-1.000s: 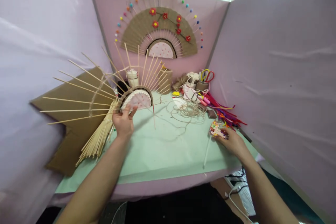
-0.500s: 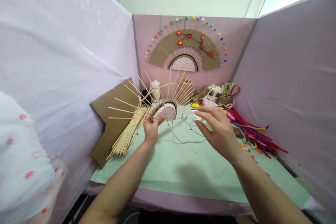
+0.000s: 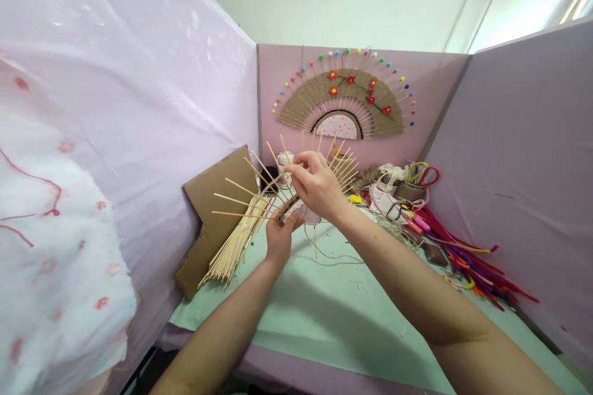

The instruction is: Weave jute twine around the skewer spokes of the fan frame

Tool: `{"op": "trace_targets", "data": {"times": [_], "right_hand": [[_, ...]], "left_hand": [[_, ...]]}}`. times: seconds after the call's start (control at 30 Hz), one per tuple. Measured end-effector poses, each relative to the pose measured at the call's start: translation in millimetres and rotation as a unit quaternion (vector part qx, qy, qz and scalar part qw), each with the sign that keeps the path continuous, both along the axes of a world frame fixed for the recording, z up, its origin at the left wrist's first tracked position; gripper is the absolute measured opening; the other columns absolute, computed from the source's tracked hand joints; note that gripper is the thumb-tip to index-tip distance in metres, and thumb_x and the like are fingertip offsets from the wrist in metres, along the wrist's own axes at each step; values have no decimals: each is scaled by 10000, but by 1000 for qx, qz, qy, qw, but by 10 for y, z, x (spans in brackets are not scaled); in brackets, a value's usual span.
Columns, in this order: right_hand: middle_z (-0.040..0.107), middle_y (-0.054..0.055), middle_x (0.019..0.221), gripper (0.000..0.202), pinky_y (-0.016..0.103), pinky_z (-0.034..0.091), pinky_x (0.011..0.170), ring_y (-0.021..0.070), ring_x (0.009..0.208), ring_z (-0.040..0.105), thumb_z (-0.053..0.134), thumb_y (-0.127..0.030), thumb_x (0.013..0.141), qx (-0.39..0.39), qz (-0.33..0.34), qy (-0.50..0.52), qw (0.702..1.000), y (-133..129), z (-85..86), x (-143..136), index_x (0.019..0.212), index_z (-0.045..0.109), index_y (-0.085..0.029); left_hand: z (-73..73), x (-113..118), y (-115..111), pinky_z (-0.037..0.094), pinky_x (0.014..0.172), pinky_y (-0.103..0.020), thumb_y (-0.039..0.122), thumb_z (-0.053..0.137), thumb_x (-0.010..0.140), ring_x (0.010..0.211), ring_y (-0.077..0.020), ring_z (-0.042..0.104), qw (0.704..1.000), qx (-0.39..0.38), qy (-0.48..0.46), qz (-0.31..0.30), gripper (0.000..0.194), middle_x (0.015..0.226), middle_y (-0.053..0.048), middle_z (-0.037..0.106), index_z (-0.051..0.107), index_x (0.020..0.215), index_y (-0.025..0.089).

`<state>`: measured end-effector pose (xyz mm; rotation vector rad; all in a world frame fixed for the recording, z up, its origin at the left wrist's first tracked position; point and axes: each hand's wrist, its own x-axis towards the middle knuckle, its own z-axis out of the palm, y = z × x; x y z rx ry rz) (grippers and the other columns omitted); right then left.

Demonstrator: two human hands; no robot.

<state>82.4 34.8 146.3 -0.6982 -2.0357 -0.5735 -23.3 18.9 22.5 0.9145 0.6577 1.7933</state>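
My left hand [image 3: 280, 239] is closed on the lower left of an unfinished fan, thumb over its half-round base [image 3: 309, 213]. Thin wooden sticks [image 3: 241, 185] spread outward from this base, which has a pale patterned face and a dark curved edge. Across the front of the fan, my right hand [image 3: 319, 184] is raised with thumb and fingers pinched among the upper sticks. A strand of twine [image 3: 274, 181] runs from its fingertips toward the left sticks. Part of the base and the middle sticks are hidden behind this hand. A loose cord [image 3: 333, 263] trails below onto the table.
Left of the fan lie a bundle of sticks [image 3: 233, 245] and brown cardboard [image 3: 194, 237]. A finished fan [image 3: 340, 99] hangs on the back panel. A white jar [image 3: 286, 160] stands behind. At right are scissors in a holder [image 3: 411, 190] and colourful pipe cleaners [image 3: 467, 253].
My right hand has moved left and up from over the table to the fan's sticks, its fingers going from spread to pinched. My left hand still holds the fan. The view has shifted slightly.
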Motion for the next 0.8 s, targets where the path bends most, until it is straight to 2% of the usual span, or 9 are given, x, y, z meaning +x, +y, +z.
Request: {"op": "trace_targets", "data": {"times": [0.2, 0.3, 0.37, 0.5, 0.63, 0.7, 0.8], "right_hand": [[557, 111, 1138, 245, 387, 465, 902, 235, 1011, 493, 476, -146, 936, 17, -37, -31, 999, -51, -13, 53, 1046, 678, -233], [570, 105, 1137, 252, 379, 488, 878, 212, 974, 532, 464, -177, 949, -17, 5, 18, 1000, -94, -26, 62, 1086, 666, -237], [577, 101, 1111, 243, 341, 502, 813, 181, 897, 559, 466, -206, 948, -56, 56, 100, 992, -134, -33, 43, 1101, 654, -219], [614, 37, 849, 111, 289, 467, 678, 140, 710, 539, 573, -262, 854, -193, 95, 285, 934, -216, -18, -66, 839, 652, -186], [573, -21, 624, 204, 271, 405, 605, 120, 595, 484, 646, -346, 770, -346, 102, 347, 865, -250, 10, -172, 655, 610, -182], [558, -30, 587, 254, 266, 387, 592, 113, 571, 469, 660, -390, 757, -369, 105, 361, 850, -254, 21, -187, 626, 610, -178], [547, -35, 561, 284, 263, 372, 584, 107, 554, 457, 668, -413, 744, -373, 96, 366, 847, -268, 42, -179, 599, 608, -175]], "left_hand": [[-22, -3, 6, 605, 838, -399, 384, 842, 667, 978, -226, 694, 1000, 7, -1, -4, 497, 1122, -81, 734, 710, 1111, 204], [-25, -4, 9, 608, 839, -387, 367, 833, 688, 965, -212, 697, 1000, 12, 3, -8, 453, 1122, -76, 734, 716, 1095, 206], [-22, -4, 8, 606, 839, -374, 366, 828, 696, 961, -209, 700, 1000, 11, 5, -8, 439, 1109, -76, 738, 719, 1088, 203], [-23, -3, 7, 604, 840, -369, 373, 829, 694, 941, -205, 704, 1000, 11, 5, -8, 441, 1094, -74, 741, 718, 1085, 200], [-22, 0, 3, 607, 822, -351, 389, 834, 687, 928, -195, 702, 1000, 16, 6, 0, 458, 1076, -71, 743, 715, 1084, 194], [-13, 2, -5, 610, 804, -340, 405, 838, 679, 910, -191, 702, 1000, 19, 8, 3, 461, 1053, -71, 748, 718, 1065, 183], [2, 4, -18, 611, 798, -350, 418, 843, 668, 904, -199, 704, 1000, 21, 12, 8, 465, 1048, -76, 750, 722, 1045, 175]]}}
